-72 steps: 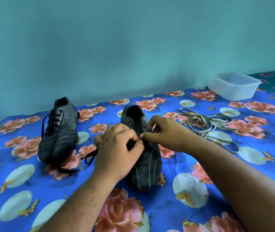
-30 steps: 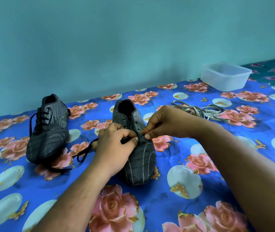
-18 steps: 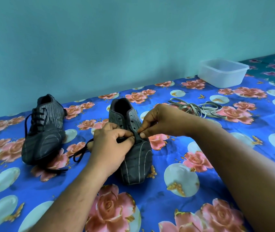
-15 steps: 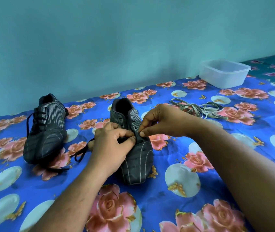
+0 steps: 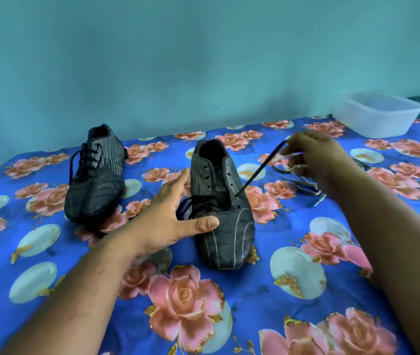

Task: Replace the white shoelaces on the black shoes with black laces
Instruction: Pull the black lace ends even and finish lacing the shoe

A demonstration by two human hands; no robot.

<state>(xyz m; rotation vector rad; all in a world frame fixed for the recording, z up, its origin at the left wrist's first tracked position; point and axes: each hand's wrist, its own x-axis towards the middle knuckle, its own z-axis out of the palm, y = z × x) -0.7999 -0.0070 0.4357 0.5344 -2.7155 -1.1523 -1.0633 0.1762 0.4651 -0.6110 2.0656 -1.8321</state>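
Two black striped shoes lie on the blue floral cloth. The left shoe (image 5: pixel 96 175) is laced with a black lace. The middle shoe (image 5: pixel 223 208) has a black lace (image 5: pixel 260 169) running taut from a low right eyelet up to my right hand (image 5: pixel 316 160), which pinches its end. My left hand (image 5: pixel 170 216) rests spread against the shoe's left side, thumb on the toe, fingers apart, holding nothing. Slack black lace lies bunched under that hand. The white laces (image 5: pixel 303 183) lie in a heap behind my right hand.
A clear plastic tub (image 5: pixel 378 114) stands at the back right by the teal wall. The floral cloth (image 5: pixel 255 303) covers the whole surface.
My right hand has pulled the black lace out to the upper right, away from the shoe. My left hand has let go and spread flat beside the shoe.
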